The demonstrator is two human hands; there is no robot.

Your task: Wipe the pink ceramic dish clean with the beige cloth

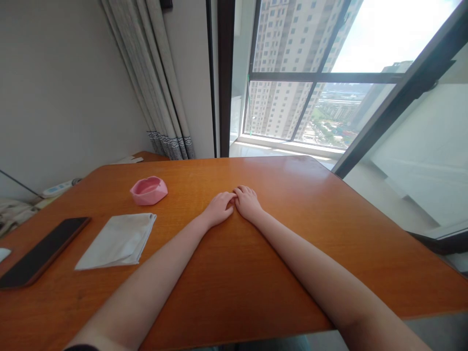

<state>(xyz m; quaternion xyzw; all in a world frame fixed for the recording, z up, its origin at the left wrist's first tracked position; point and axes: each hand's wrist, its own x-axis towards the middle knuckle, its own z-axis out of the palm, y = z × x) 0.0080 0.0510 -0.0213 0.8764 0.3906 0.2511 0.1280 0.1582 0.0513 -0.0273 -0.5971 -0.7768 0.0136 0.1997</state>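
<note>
Both arms reach forward over the wooden table. My left hand (220,208) rests on the tabletop with its fingers loosely bent and holds nothing that I can see. Against its fingertips lie those of my right hand (247,203), palm down, its fingers loosely laid out and nothing visible in them. To the left of my left hand sits a pink faceted bowl (149,191), upright. Nearer to me, a folded white cloth (117,242) lies flat on the wood. Neither hand touches the bowl or the cloth.
On the table (278,273), a flat black slab with a brown edge (44,251) lies at the far left. White papers (127,160) and a remote-like white device (58,188) are by the wall. A curtain (153,73) and a large window (285,107) stand beyond.
</note>
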